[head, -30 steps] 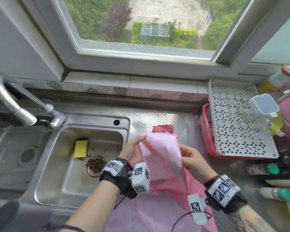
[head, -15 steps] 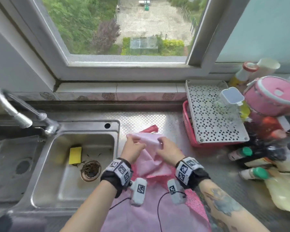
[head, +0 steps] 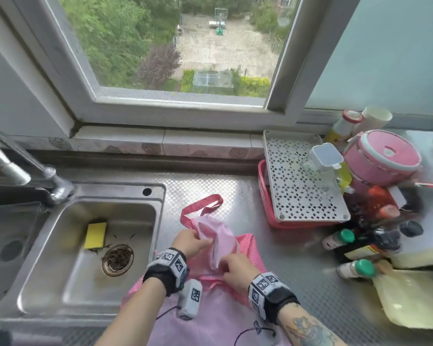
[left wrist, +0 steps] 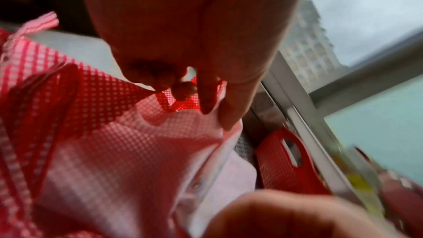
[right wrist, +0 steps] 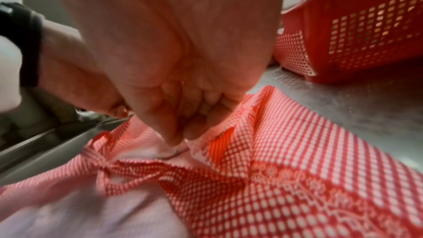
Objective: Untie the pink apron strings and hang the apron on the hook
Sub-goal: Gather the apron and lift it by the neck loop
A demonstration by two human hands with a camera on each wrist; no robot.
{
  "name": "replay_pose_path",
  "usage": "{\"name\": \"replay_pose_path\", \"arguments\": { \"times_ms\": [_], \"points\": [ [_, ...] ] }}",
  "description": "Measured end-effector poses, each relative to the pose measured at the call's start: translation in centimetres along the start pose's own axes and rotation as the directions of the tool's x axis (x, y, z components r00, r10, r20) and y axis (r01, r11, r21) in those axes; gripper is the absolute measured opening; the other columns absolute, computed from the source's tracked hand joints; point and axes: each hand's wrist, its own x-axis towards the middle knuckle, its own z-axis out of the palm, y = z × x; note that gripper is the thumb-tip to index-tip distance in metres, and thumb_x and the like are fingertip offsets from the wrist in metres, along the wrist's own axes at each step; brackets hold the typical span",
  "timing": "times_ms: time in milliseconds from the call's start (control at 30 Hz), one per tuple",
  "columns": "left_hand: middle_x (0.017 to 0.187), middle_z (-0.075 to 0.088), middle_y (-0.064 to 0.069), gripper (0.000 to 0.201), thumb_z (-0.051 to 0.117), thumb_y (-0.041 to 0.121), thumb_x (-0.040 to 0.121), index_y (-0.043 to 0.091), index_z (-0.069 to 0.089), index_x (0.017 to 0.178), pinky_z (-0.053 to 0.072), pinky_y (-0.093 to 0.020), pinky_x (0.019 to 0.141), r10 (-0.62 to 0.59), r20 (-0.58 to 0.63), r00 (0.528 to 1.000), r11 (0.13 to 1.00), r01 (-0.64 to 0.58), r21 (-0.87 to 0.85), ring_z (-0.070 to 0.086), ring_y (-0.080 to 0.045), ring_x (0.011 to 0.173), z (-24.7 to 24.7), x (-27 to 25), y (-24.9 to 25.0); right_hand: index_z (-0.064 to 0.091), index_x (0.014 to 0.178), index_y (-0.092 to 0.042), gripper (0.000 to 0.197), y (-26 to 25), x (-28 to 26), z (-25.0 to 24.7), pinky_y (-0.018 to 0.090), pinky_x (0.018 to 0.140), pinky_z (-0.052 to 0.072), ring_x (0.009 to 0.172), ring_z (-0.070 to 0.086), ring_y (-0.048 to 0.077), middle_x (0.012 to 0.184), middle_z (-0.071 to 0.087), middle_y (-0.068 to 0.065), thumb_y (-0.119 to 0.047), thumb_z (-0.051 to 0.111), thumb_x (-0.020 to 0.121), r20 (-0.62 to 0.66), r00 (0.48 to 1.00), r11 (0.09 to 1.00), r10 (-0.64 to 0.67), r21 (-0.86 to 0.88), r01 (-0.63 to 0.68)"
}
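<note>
A pink apron [head: 220, 318] with red-checked trim lies bunched on the steel counter beside the sink, its lower part hanging over the front edge. Its checked neck loop [head: 201, 205] lies on the counter behind the bundle. My left hand [head: 191, 242] pinches the top of the folded pale pink part [left wrist: 142, 160]. My right hand [head: 236, 268] pinches the cloth lower down, close to a knotted checked string [right wrist: 119, 166]. The pinch shows in the right wrist view [right wrist: 176, 138], thumb against fingertips on the fabric. No hook is in view.
A steel sink [head: 48, 290] holding a yellow sponge [head: 95, 235] lies to the left, with a tap [head: 13, 166] above. A red basket [head: 265, 196] under a white perforated tray [head: 298, 186] stands to the right, then bottles [head: 355, 268] and a pink pot [head: 381, 158].
Both hands have come lower and closer to me with the apron. The right hand has dropped from the top edge toward the waist strings, and the neck loop now lies spread behind.
</note>
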Motion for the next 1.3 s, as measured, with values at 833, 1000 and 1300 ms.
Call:
{"name": "replay_pose_path", "arguments": {
  "times_ms": [833,1000,1300],
  "points": [
    [0.108,0.065,-0.016,0.025,0.04,0.011,0.095,0.004,0.061,0.107,0.055,-0.031,0.077,0.111,-0.037,0.993,0.916,-0.117,-0.383,0.065,-0.024,0.093,-1.8,-5.5,0.9,0.062,0.073,0.002,0.016,-6.5,2.1,-8.5,0.027,0.052,0.05,0.053,0.056,0.018,0.06,0.059,0.009,0.0,0.05,0.082,-0.111,0.994,0.663,-0.017,0.742,0.094],
    [0.092,0.066,0.001,0.032,0.056,0.011,0.086,0.012,0.053,0.118,0.051,-0.019,0.062,0.235,-0.034,0.971,0.964,-0.237,-0.12,0.064,-0.007,0.077,-2.2,-4.0,1.6,0.062,0.081,0.0,0.01,-8.2,-3.1,-8.8,0.024,0.049,0.037,0.05,0.048,0.012,0.066,0.058,0.005,-0.009,0.062,0.082,0.02,0.968,0.469,-0.252,0.877,0.104],
    [0.121,0.059,-0.013,0.088,0.062,0.067,0.066,0.016,0.038,0.133,0.06,-0.038,0.066,0.345,-0.084,0.935,0.933,-0.352,-0.08,0.063,-0.03,0.092,-1.3,-5.6,3.5,0.058,0.104,0.0,0.017,-10.0,-15.7,-10.7,0.014,0.042,0.046,0.042,0.052,0.001,0.057,0.062,-0.006,0.008,0.05,0.091,-0.184,0.93,0.415,-0.318,0.855,0.311]
  ]
}}
